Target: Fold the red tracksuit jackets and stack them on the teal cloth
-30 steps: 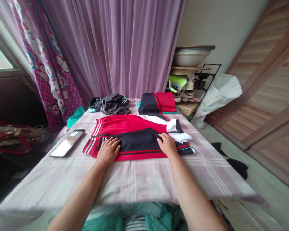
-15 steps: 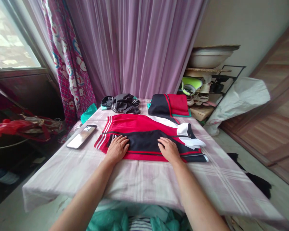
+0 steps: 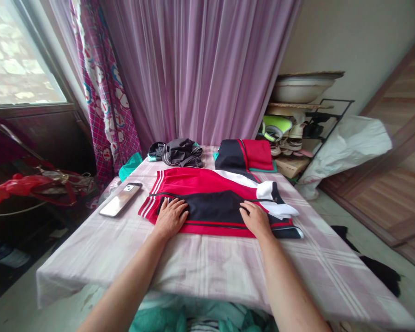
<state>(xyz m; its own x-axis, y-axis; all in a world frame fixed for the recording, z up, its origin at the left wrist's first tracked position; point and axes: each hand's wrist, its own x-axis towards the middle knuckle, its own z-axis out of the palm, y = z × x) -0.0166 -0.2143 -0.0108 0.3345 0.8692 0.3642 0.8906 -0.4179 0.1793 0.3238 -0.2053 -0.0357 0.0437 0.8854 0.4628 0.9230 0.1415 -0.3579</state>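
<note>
Both hands flat, fingers spread and pressing the red-black garment on the worktop: left hand near its striped end, right hand near the white cuff.

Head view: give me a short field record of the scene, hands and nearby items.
surface: table with pale pink checked cloth
garment: red, black and white sports jacket, laid flat on the table
left hand: palm down on the jacket's left part, fingers spread
right hand: palm down on the jacket's right part
phone: white smartphone, left of the jacket
far edge: crumpled dark grey garment; folded red and black garment
backdrop: purple sheer curtain
</note>
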